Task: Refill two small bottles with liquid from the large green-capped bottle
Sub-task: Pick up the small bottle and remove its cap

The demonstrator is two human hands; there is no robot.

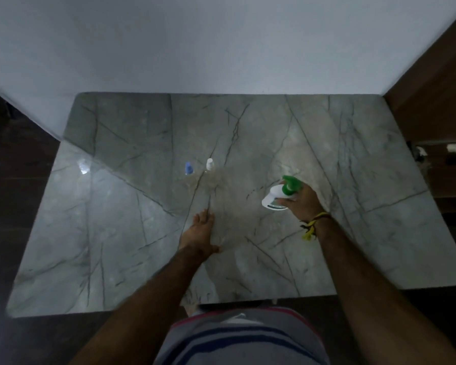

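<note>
Fingers of our right hand [302,200] curled around the large white bottle [273,198], gripping it near its green cap [290,184], tilted over the marble table [116,233]. Our left hand [202,233] lay flat on the marble, fingers straight, holding nothing. Farther back, well apart from both hands, stood the two small bottles, blue-capped [188,168] just beside white-capped [209,164].

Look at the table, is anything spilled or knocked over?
Nothing looks spilled. The big bottle is tilted only because the right hand grips it. Both small bottles stand upright and capped.
</note>
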